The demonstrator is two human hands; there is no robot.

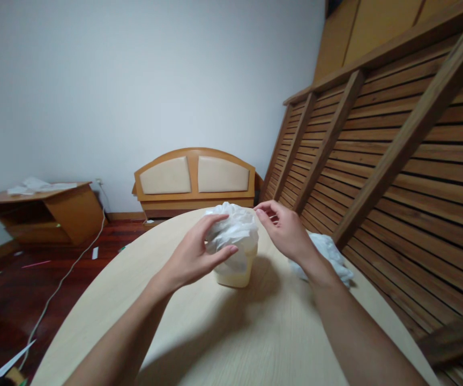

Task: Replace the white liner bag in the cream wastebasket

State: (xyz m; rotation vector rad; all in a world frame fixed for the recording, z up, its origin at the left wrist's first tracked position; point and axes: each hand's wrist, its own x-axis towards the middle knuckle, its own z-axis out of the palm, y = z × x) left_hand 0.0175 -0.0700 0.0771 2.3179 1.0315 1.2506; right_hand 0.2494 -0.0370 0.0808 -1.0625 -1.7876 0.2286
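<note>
A crumpled, translucent white plastic bag (pixel 235 228) covers the top of a pale yellow plastic container (pixel 239 276), which stands on a round table. From the left, my left hand (pixel 193 252) curls round the bag, its thumb across the front and a finger over the top. The other left fingers are partly hidden behind the bag. At the bag's upper right edge, my right hand (pixel 282 228) is closed in a pinch, thumb and forefinger together on the plastic. Inside the container, what there may be is hidden by the bag.
Another crumpled white bag (pixel 330 257) lies on the table (pixel 215 343) beyond my right forearm. A slatted wooden frame (pixel 376 161) leans along the right. Behind stand a headboard (pixel 194 155) and a low cabinet (pixel 74 212). A white cable (pixel 60 281) crosses the floor at left.
</note>
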